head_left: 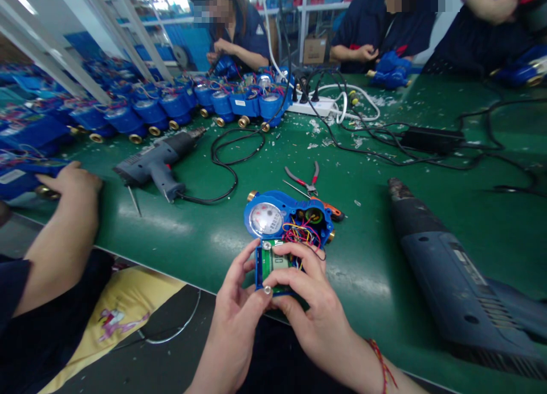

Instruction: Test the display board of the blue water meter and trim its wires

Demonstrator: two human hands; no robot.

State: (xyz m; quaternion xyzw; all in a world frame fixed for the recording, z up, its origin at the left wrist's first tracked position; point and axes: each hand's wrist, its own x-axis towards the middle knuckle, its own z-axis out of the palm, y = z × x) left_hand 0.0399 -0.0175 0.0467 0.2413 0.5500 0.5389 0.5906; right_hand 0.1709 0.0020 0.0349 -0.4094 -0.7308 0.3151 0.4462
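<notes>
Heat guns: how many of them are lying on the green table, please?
2. The left heat gun lies in front of the row of blue meters; the right heat gun lies closer to the camera. Others may be hidden behind the blue meters.

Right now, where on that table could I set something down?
The table is bare right of the open blue meter, up to the nearer heat gun, and left of the meter, on the near side of the farther heat gun. It's crowded at the back left, with rows of blue meters, and around the power strip; pliers lie behind the open meter.
</notes>
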